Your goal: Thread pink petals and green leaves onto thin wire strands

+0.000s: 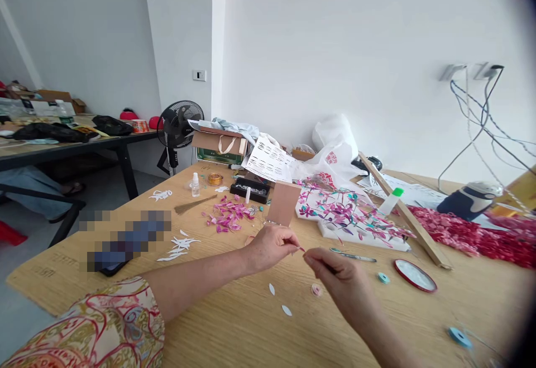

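Observation:
My left hand (271, 249) is closed in a pinch on one end of a small, slim pink-red strip (301, 249), perhaps a petal; its exact kind is too small to tell. The other end is pinched by the fingertips of my right hand (337, 276), so the strip bridges the short gap between both hands. On the table below lie two white leaf-shaped pieces (279, 300) and a small spool of pink thread (316, 290). Behind my left hand an upright wooden block (283, 203) stands, and left of it is a scatter of pink petals (226, 214).
Pink and teal flower sprigs (343, 211) lie on white foam at the back. To the right are a wooden bar (406, 211), a round red-rimmed dish (415, 276), a teal spool (383, 277) and red-pink material (473, 239). A phone (121, 251) lies on the left.

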Action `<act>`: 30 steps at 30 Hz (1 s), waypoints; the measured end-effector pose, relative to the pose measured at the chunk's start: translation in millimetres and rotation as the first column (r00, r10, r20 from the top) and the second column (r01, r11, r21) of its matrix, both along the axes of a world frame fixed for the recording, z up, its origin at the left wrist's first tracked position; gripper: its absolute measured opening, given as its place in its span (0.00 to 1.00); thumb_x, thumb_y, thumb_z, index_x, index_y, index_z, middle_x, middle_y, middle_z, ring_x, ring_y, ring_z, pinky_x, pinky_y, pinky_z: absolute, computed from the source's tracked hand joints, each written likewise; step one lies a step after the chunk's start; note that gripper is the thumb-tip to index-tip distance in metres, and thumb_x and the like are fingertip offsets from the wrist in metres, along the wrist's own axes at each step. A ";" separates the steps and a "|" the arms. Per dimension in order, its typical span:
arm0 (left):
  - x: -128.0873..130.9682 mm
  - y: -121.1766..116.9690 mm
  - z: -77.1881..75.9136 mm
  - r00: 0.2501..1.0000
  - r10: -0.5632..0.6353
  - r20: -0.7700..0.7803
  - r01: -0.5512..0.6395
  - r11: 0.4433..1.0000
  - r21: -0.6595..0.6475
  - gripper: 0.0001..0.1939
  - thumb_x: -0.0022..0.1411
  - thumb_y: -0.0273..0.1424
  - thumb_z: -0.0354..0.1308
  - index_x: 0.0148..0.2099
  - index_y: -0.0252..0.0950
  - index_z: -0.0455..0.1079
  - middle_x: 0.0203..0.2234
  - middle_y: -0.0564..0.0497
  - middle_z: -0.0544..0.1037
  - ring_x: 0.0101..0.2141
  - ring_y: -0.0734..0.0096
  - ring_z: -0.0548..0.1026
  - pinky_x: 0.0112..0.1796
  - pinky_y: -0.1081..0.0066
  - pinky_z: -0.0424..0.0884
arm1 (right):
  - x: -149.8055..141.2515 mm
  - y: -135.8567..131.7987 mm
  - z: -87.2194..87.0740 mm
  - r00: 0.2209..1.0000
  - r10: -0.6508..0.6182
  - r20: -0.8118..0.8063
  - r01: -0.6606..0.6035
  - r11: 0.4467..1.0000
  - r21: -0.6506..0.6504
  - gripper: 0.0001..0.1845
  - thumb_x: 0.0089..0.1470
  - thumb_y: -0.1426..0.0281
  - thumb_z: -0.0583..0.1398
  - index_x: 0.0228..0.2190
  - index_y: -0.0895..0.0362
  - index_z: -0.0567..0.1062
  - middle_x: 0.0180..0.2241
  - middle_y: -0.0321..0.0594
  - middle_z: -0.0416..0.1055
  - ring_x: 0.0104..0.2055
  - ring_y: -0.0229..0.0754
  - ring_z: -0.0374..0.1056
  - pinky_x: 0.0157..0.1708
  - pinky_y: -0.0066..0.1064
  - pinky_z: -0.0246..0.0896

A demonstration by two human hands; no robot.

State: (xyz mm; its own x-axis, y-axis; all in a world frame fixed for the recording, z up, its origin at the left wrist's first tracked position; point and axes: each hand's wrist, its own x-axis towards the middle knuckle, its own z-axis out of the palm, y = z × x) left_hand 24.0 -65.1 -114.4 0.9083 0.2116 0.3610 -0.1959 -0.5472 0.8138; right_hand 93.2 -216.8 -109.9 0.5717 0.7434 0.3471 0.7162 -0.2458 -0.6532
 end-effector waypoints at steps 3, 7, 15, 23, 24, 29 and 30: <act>-5.4 -1.7 3.8 0.994 -0.092 -0.059 0.089 0.995 -0.050 0.04 0.50 0.26 0.56 0.27 0.31 0.72 0.20 0.53 0.71 0.25 0.76 0.66 0.28 0.77 0.59 | 16.5 0.3 13.9 0.997 -0.047 -0.059 0.048 0.998 0.028 0.12 0.47 0.62 0.55 0.22 0.55 0.73 0.16 0.33 0.62 0.22 0.36 0.58 0.23 0.26 0.52; -10.3 -4.2 6.7 0.967 -0.248 -0.065 0.208 0.909 -0.362 0.06 0.49 0.29 0.58 0.28 0.31 0.71 0.21 0.53 0.72 0.25 0.77 0.67 0.28 0.77 0.60 | 31.1 8.4 9.2 0.939 0.041 -0.341 -0.009 0.996 0.094 0.12 0.43 0.61 0.58 0.18 0.57 0.71 0.15 0.31 0.58 0.18 0.33 0.52 0.19 0.25 0.46; -6.5 -2.2 2.2 0.996 -0.092 -0.022 0.064 0.826 -0.560 0.06 0.46 0.30 0.59 0.27 0.31 0.68 0.22 0.53 0.72 0.27 0.76 0.68 0.31 0.76 0.62 | 7.3 18.7 -29.3 0.809 0.088 -0.581 -0.020 0.992 0.122 0.16 0.42 0.57 0.58 0.20 0.58 0.70 0.13 0.29 0.55 0.15 0.30 0.44 0.15 0.24 0.38; -5.6 0.4 3.6 0.997 0.017 -0.069 -0.027 0.988 -0.155 0.04 0.49 0.27 0.55 0.26 0.31 0.70 0.21 0.52 0.72 0.26 0.75 0.67 0.29 0.76 0.61 | -5.5 0.5 -2.3 1.000 0.006 -0.012 -0.006 1.000 0.001 0.12 0.49 0.63 0.54 0.21 0.55 0.72 0.17 0.34 0.63 0.20 0.36 0.58 0.21 0.26 0.51; -6.9 0.1 5.1 0.996 -0.017 -0.082 0.006 0.991 -0.134 0.04 0.49 0.27 0.55 0.26 0.31 0.70 0.21 0.52 0.71 0.25 0.75 0.67 0.29 0.76 0.61 | -1.7 -0.5 4.4 1.000 -0.011 0.019 0.011 1.000 0.001 0.12 0.48 0.63 0.54 0.21 0.55 0.73 0.17 0.34 0.64 0.21 0.36 0.58 0.21 0.26 0.51; -12.2 -1.3 9.3 0.959 -0.265 -0.104 0.219 0.921 -0.322 0.05 0.48 0.28 0.57 0.27 0.31 0.71 0.21 0.52 0.71 0.25 0.77 0.66 0.29 0.76 0.60 | 18.4 5.1 19.0 0.990 0.011 -0.139 -0.008 1.000 0.021 0.12 0.45 0.62 0.57 0.19 0.56 0.73 0.15 0.33 0.60 0.20 0.35 0.55 0.21 0.26 0.49; -12.6 -1.3 9.1 0.949 -0.302 -0.088 0.246 0.886 -0.392 0.05 0.48 0.29 0.58 0.27 0.31 0.71 0.21 0.52 0.71 0.25 0.77 0.66 0.29 0.76 0.60 | 20.3 7.5 16.6 0.976 0.042 -0.214 -0.033 0.998 0.044 0.13 0.44 0.61 0.57 0.18 0.56 0.73 0.15 0.33 0.59 0.20 0.35 0.54 0.20 0.26 0.48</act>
